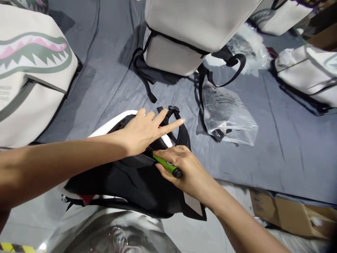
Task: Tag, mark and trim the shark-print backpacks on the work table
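A black backpack (126, 182) with white edging lies at the table's near edge, its straps and buckle towards the far side. My left hand (147, 130) rests on its upper part with the fingers spread and holds nothing. Close beside it, my right hand (181, 165) is closed around a green marker pen (167, 164) with a black end. The pen's far end meets the black fabric near a zipper, and its tip is hidden there.
A pale backpack (181, 45) with black straps stands ahead. One with a shark-mouth print (28, 70) is at left, another pale backpack (308, 73) at right. A clear plastic bag (229, 112) lies on the grey table cover (284, 154). Cardboard (292, 214) sits below the edge.
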`<state>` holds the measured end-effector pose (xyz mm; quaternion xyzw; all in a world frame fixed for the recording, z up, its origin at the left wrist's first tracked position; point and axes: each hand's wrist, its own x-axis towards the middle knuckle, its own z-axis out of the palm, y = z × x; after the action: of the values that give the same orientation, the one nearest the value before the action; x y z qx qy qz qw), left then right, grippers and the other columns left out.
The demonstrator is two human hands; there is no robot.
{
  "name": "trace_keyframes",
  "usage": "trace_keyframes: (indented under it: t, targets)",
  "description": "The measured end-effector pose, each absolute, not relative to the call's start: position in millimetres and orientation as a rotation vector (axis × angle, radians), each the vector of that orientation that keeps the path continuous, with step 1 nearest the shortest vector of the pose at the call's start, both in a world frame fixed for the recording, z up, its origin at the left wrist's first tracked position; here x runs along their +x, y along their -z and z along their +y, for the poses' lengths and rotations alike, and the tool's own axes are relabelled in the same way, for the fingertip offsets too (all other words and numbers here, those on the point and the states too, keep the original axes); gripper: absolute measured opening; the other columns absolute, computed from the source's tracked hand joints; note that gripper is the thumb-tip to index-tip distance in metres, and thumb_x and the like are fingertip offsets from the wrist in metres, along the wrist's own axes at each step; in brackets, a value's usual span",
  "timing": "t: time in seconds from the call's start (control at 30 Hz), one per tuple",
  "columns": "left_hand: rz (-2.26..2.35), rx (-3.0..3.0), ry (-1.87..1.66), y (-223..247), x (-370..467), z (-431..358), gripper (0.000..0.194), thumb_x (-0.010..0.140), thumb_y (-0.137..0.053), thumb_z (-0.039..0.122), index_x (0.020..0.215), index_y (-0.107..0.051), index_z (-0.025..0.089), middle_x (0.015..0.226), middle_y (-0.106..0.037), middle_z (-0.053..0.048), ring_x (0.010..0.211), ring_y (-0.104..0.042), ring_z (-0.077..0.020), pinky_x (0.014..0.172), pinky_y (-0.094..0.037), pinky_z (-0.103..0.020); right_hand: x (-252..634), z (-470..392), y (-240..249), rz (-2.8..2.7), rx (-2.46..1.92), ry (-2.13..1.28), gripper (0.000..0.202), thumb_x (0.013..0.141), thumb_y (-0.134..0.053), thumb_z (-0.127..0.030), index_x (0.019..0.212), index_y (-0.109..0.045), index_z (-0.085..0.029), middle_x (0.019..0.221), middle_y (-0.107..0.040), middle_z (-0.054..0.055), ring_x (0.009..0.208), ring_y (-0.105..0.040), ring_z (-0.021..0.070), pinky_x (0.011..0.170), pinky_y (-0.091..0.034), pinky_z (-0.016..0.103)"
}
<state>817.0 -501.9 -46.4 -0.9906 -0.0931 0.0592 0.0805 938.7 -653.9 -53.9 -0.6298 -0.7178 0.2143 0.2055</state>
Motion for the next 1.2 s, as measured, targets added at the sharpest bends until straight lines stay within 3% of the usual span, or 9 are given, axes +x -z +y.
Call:
trace_keyframes:
  t: [0.13,0.73,1.2]
  targets:
    - [-0.279,-2.956,-0.245,45,822,-501,0.1,0.085,-0.062,0.02,0.16,0.003,0.024,0.161,-0.025,-0.024,0.109,-0.06,-0.0321,0.087,-0.041,-0.04,936,-651,57,-1.938,-1.744,-0.577,0.022,0.091,-0.063,-0.017,0.113,-0.067,-0.019,0.101,-0.077,0.006,0.091,-0.07,0.021,0.087,-0.047,0.04]
    - [-0.28,-2.984,-0.358,41,823,-499,0.102,0.085,-0.06,0.015,0.159,0.009,0.023,0.162,-0.021,-0.024,0.118,-0.056,-0.0334,0.096,-0.037,-0.042,932,-640,45,-2.029,-1.857,-0.616,0.017,0.089,-0.065,-0.018,0.105,-0.071,-0.019,0.088,-0.075,0.007,0.087,-0.071,0.0249,0.083,-0.049,0.041]
    - [-0.287,-3.016,-0.351,39,822,-498,0.101,0.084,-0.061,0.015,0.159,0.006,0.025,0.161,-0.023,-0.022,0.117,-0.056,-0.0321,0.096,-0.037,-0.042,927,-644,44,-1.941,-1.9,-0.596,0.02,0.089,-0.066,-0.016,0.108,-0.07,-0.02,0.094,-0.075,0.006,0.086,-0.069,0.0222,0.08,-0.044,0.038]
